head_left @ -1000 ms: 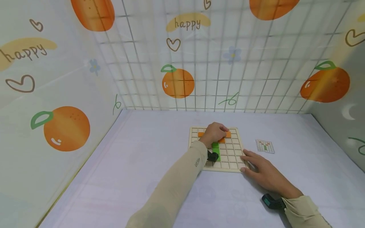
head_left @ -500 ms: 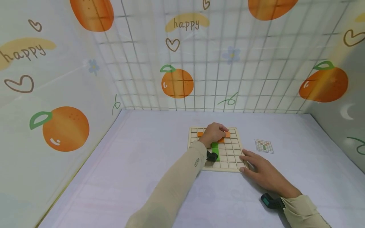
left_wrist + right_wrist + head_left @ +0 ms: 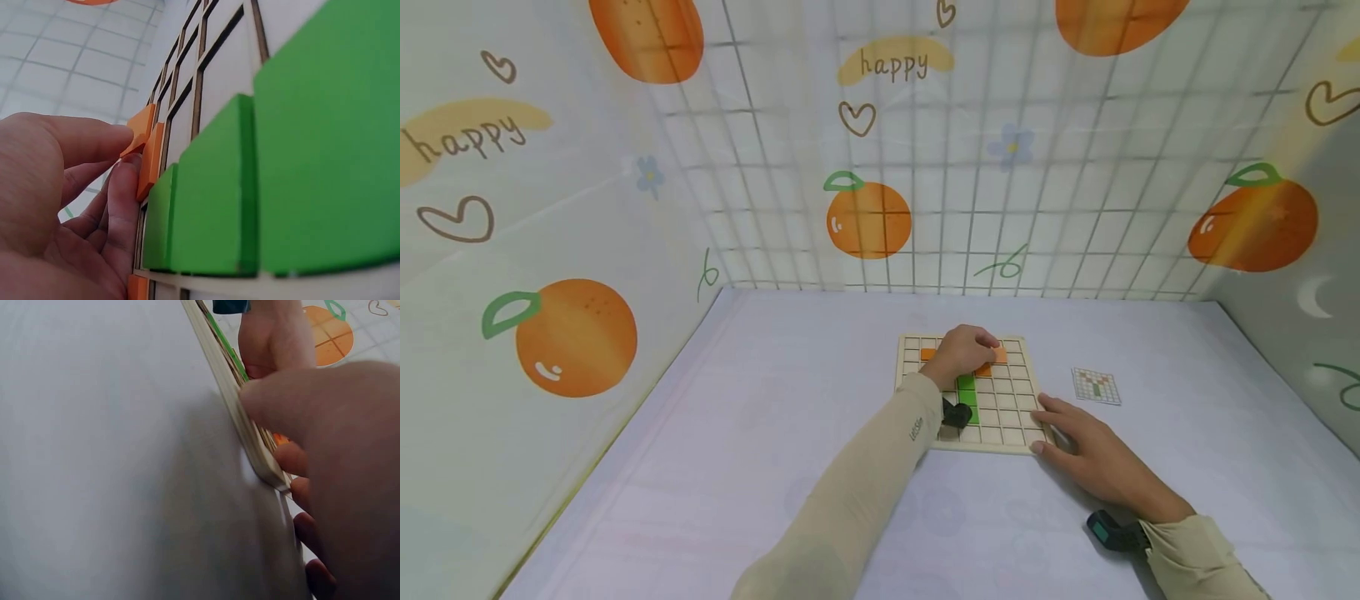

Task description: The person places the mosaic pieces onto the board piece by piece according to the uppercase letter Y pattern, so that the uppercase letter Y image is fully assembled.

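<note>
A pale wooden grid board (image 3: 1011, 408) lies on the table with green square tiles (image 3: 967, 396) in one column and orange tiles near its far side. Over the far part, my left hand (image 3: 961, 352) pinches an orange tile (image 3: 143, 125) between thumb and finger, at a cell in the grid. Right beside it in the left wrist view sits another orange tile (image 3: 151, 161). My right hand (image 3: 1101, 458) rests its fingertips on the board's right edge, thumb near the front corner, fingers relaxed. Part of the board is hidden under the left hand and forearm.
A small pattern card (image 3: 1096, 385) with coloured squares on a grid lies right of the board. Behind the table (image 3: 775, 400) hangs a fruit-printed curtain over a wire grid (image 3: 955, 233). A dark wrist device (image 3: 1112, 531) sits on the right wrist.
</note>
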A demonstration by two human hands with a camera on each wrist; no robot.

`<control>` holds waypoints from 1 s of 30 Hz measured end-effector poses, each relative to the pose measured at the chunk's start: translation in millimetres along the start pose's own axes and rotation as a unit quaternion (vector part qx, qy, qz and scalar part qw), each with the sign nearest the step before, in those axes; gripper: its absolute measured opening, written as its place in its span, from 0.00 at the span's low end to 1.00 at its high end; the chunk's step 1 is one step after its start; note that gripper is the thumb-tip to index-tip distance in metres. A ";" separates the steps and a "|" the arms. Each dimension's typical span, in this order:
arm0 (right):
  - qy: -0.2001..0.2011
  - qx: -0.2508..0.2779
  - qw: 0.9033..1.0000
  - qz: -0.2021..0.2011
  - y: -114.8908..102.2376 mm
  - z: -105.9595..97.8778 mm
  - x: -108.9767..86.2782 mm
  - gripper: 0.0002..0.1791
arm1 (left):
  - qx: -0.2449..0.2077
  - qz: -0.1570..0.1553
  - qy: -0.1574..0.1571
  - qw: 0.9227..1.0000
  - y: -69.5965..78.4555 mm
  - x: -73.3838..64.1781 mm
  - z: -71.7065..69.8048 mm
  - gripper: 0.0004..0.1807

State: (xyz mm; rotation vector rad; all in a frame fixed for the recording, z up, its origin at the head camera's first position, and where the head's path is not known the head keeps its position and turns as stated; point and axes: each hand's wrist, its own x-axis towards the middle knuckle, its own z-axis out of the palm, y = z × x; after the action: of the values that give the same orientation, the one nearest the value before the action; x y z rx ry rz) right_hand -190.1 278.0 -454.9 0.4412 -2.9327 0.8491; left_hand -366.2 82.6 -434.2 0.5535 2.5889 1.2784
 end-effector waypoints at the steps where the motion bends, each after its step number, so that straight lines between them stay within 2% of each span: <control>1: 0.001 0.001 1.000 0.000 0.1 0.1 0.1 0.33 | 0.001 0.002 0.001 1.000 -0.6 0.3 -0.1 0.08; 10: 0.000 0.011 1.000 0.003 -0.5 0.6 -0.8 0.32 | -0.022 -0.004 0.007 1.000 0.2 -2.3 -1.7 0.08; 17: 0.004 0.012 1.000 -0.003 -0.7 1.2 -1.3 0.32 | -0.103 -0.006 -0.001 0.995 -0.7 -4.6 -6.4 0.11; 24: 0.005 0.016 1.000 -0.003 -2.8 0.7 -1.1 0.32 | -0.156 0.032 -0.021 0.987 -3.9 -8.3 -15.9 0.13; 30: 0.004 0.010 1.000 0.004 -3.7 -2.1 -1.9 0.32 | -0.147 0.065 -0.038 0.986 -7.5 -21.3 -32.7 0.16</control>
State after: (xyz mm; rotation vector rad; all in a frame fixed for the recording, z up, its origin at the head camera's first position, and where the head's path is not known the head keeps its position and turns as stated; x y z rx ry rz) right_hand -187.3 276.7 -451.5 0.4260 -2.9242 0.8806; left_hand -359.7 46.0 -420.1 0.7056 2.2762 1.6107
